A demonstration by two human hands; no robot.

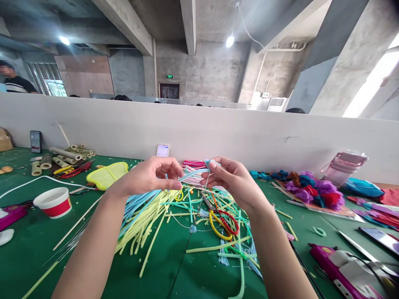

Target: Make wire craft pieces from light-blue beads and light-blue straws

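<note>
My left hand [156,176] pinches one end of a light blue pipe cleaner [195,175] between thumb and fingers. The strip runs across to my right hand [232,178], whose thumb and index finger are closed on its other end, where a small blue bunch shows. From my right hand a thin wire slants down toward a small blue fuzzy ball [193,229], which sits on a curved wire. Below the hands lie scissors [229,224] with red and yellow handles and a heap of yellow pipe cleaners [146,218].
A paper cup [53,202], a yellow tray [107,175], pliers [73,169] and bamboo pieces [70,155] stand left. To the right are purple and red fuzzy flowers [324,191], a pink bottle [343,168] and a power strip [332,265]. A white partition [199,128] closes the table's back.
</note>
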